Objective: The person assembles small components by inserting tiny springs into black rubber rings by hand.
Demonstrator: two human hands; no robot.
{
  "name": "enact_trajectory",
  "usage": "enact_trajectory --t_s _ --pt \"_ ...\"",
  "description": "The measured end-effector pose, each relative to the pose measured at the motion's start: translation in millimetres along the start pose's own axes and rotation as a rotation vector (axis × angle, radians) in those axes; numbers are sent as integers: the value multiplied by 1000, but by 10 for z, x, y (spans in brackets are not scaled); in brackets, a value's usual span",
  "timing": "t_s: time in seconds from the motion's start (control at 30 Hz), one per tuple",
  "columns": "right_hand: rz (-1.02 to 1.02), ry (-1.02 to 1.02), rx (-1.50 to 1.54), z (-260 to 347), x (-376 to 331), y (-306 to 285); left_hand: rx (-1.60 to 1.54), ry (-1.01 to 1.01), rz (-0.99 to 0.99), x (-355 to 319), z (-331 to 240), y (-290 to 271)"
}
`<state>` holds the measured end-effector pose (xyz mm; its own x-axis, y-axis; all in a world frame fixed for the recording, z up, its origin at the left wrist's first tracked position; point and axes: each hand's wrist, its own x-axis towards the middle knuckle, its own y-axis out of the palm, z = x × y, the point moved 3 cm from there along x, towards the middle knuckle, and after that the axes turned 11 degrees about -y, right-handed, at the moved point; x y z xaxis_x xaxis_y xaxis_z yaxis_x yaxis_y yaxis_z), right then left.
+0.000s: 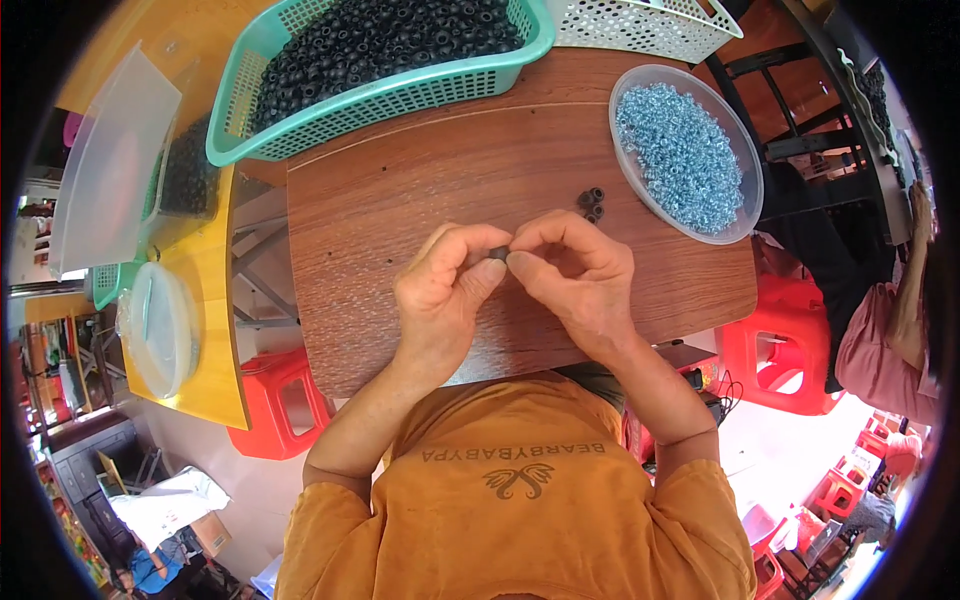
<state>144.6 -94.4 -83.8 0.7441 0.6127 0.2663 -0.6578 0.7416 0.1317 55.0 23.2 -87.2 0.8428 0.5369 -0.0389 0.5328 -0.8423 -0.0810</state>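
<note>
Above the middle of the wooden tabletop (370,215), my left hand (440,295) and my right hand (585,280) meet at their fingertips. Thumb and forefinger of each are pinched on one small black part (499,254), mostly covered by the fingers. Just beyond my right hand lie several loose black ring-shaped parts (592,205) in a small cluster. At the far left, a teal mesh basket (400,108) is heaped with similar black parts. To the far right, a round clear tray (752,190) holds many small, light blue see-through pieces (680,155).
A white perforated basket (640,28) stands at the back. On the left, a yellow table (212,340) bears clear plastic containers (165,325). Red stools (785,345) stand at both sides. Another person's arm (908,290) shows at the right edge.
</note>
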Motion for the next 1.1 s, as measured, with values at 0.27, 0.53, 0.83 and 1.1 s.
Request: enact_trajectory --t_s 0.27,0.53,0.83,1.1 --pt "153 -254 -373 87 80 25 -281 -265 10 -48 55 34" --pt "118 -6 -44 108 123 32 80 182 -117 -56 -144 -51" --pt "257 -178 -359 116 156 41 -513 -379 144 -30 75 -100" --pt "279 -299 -356 205 192 33 -479 -216 7 -84 -64 -63"
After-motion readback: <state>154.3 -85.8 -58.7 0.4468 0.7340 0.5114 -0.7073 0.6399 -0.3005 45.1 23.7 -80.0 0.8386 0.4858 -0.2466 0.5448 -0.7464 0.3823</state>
